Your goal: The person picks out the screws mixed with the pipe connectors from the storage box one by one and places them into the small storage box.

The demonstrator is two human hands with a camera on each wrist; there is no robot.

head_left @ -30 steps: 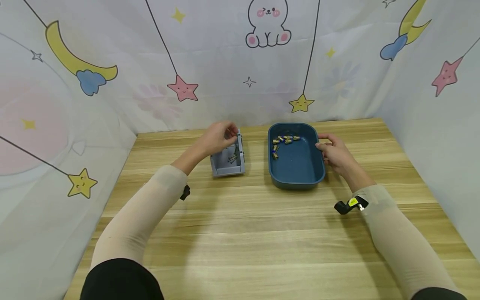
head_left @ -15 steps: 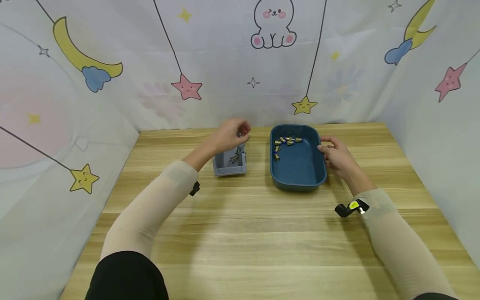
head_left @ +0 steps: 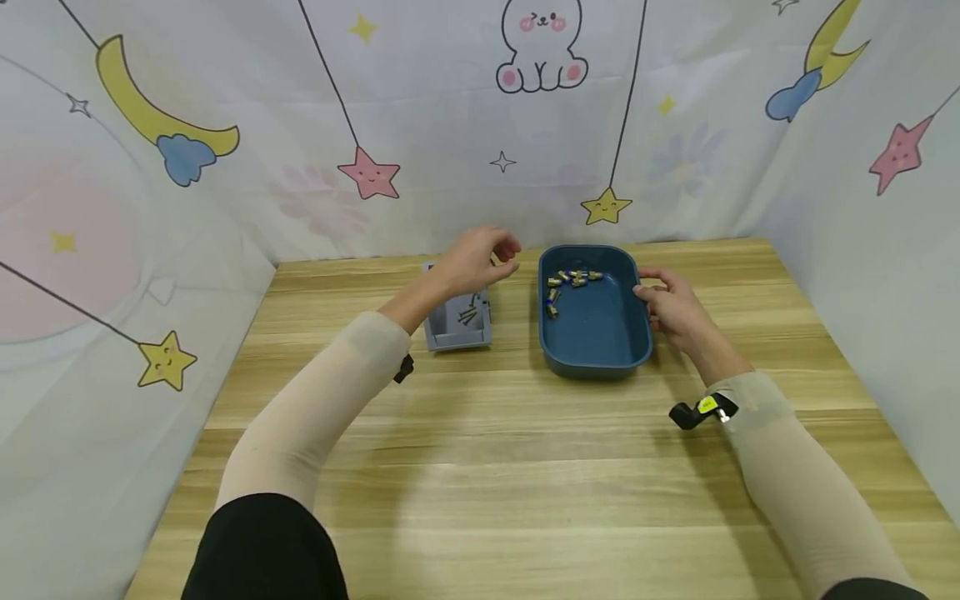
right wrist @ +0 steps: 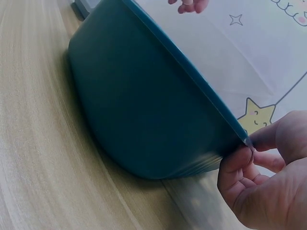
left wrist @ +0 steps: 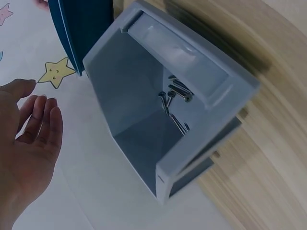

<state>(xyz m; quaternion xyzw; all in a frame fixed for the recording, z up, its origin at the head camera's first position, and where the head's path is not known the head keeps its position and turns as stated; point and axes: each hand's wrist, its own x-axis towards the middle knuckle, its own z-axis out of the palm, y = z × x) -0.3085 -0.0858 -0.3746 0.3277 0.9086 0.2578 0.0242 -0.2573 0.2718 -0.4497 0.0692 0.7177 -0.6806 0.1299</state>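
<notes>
My left hand (head_left: 480, 260) hangs in the air just right of and above a small grey plastic bin (head_left: 457, 340). In the left wrist view its fingers (left wrist: 37, 120) are loosely curled, the thumb apart from them, and I see nothing held. Several silver screws (left wrist: 180, 91) lie inside the bin. My right hand (head_left: 675, 312) grips the right rim of a dark blue plastic tub (head_left: 596, 368); the right wrist view shows thumb and fingers pinching that rim (right wrist: 192, 76). Several brass fittings (head_left: 577, 279), some with blue parts, are grouped at the tub's far left.
Bin and tub stand side by side on a wooden table (head_left: 525, 467), a narrow gap between them. A white printed cloth (head_left: 435, 100) hangs close behind the table and along both sides.
My left hand has lifted from over the grey bin and moved right, towards the tub, its fingers loosening. The right hand and tub have stayed in place.
</notes>
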